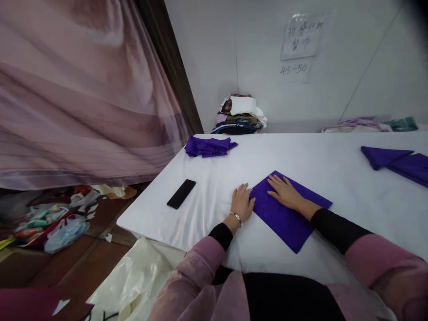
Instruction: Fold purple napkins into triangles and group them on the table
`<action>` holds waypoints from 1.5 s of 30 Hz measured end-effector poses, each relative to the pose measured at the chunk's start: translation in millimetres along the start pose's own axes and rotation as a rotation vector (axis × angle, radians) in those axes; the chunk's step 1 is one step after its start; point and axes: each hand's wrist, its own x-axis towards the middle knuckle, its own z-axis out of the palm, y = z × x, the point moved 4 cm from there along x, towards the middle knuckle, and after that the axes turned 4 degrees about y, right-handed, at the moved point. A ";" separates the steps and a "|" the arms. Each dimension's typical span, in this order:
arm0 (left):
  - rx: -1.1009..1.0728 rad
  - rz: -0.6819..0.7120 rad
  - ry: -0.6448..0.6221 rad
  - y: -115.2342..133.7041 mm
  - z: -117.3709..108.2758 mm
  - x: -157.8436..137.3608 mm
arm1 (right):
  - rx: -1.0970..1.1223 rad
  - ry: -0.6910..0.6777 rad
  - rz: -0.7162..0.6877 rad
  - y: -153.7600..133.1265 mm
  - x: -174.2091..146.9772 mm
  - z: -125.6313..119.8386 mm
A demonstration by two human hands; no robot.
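A purple cloth napkin (284,223), folded into a flat square set cornerwise, lies on the white-covered table (214,196). My right hand (284,191) rests flat on its upper part with the fingers spread. At its left corner lies my left hand (242,203), fingers stretched out, partly on the table and touching the napkin's edge; a silver bracelet is on that wrist. Neither hand grips anything. Crumpled purple cloth (210,147) sits at the table's far left corner. On the far right are folded purple napkins (388,157), cut off by the frame.
A black phone (181,194) lies left of my hands. Behind the table's far edge are stacked clothes (239,116) and more cloth (368,125) against the wall. A pink curtain (83,89) hangs at left, above floor clutter (56,223). A handwritten paper sign (301,38) is on the wall.
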 end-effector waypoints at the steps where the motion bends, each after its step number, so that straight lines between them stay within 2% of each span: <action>1: 0.001 0.050 -0.026 7.4 1.8 1.7 | -0.005 0.003 -0.014 -0.9 2.9 -0.5; 5: 0.037 0.129 -0.131 23.2 17.1 10.1 | -0.016 0.005 -0.011 1.2 15.3 2.1; 8: 0.075 0.096 -0.205 19.4 30.5 13.8 | -0.040 -0.023 0.055 11.7 19.9 6.5; 12: 0.109 0.092 -0.223 14.1 35.6 13.6 | -0.043 -0.065 0.137 32.1 11.6 5.0; 20: 0.108 0.080 -0.244 16.6 30.6 12.8 | -0.049 -0.071 0.205 72.0 -48.3 -12.5; 25: 0.075 0.068 -0.247 16.8 29.3 16.3 | -0.027 -0.007 0.268 89.8 -92.3 -28.2; 29: -0.007 0.099 -0.205 16.9 15.7 9.8 | 0.015 0.076 0.250 76.8 -123.1 -51.5; 33: -0.095 0.344 -0.257 23.3 -3.5 -16.4 | 0.155 0.031 0.073 42.4 -148.2 -63.0; 35: -0.111 0.423 -0.313 24.3 -10.1 -29.0 | 0.204 0.008 -0.019 28.4 -157.1 -61.3; 38: -0.104 0.462 -0.359 22.7 -13.8 -34.4 | 0.235 -0.005 -0.085 18.3 -161.9 -53.4; 42: -0.072 0.517 -0.370 20.9 -8.0 -22.6 | 0.242 -0.015 -0.105 14.6 -154.2 -44.5; 45: -0.031 0.558 -0.333 21.1 -0.5 -14.8 | 0.252 -0.014 -0.111 11.4 -147.8 -43.6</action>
